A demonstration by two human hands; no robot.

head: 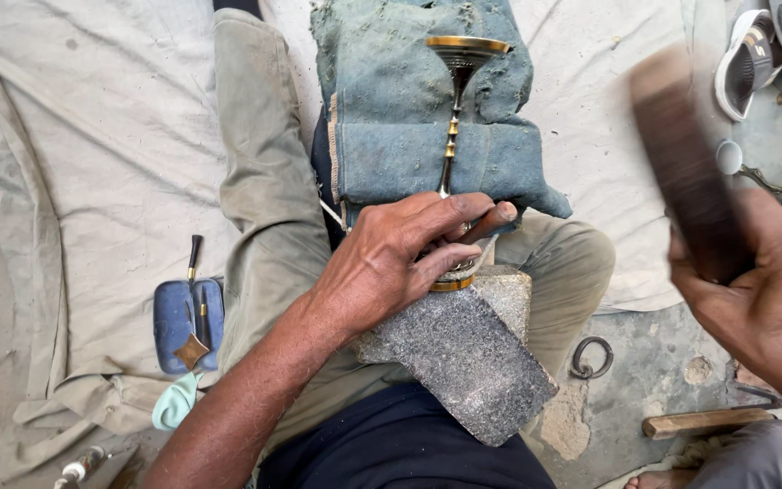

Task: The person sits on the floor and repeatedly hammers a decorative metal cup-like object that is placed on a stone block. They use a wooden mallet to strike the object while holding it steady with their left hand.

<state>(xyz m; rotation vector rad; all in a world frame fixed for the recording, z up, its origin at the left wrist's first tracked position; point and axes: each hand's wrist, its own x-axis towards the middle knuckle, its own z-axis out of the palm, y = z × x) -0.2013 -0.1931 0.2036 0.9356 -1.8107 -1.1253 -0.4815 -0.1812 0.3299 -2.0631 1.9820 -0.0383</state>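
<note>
Brass gleams along the goblet, which lies on its side over a folded blue-green cloth across the person's lap, its round foot toward the far end and its slender beaded stem running back toward the body. The near end of the goblet rests on a grey stone block that sits tilted on the person's thigh. The left hand is curled over that near end, fingers pressed together, pinching a short dark punch against the metal. The right hand is closed tight around a dark wooden mallet, raised and blurred, well apart from the goblet at the right side. Pale canvas sheeting covers the ground beneath the legs. On it, near the left knee, lies a small blue pad carrying a few thin tools. Beside the right leg, on bare concrete, sits an iron ring, and a wooden handle lies near the lower right corner. Sandals rest at the upper right corner.
</note>
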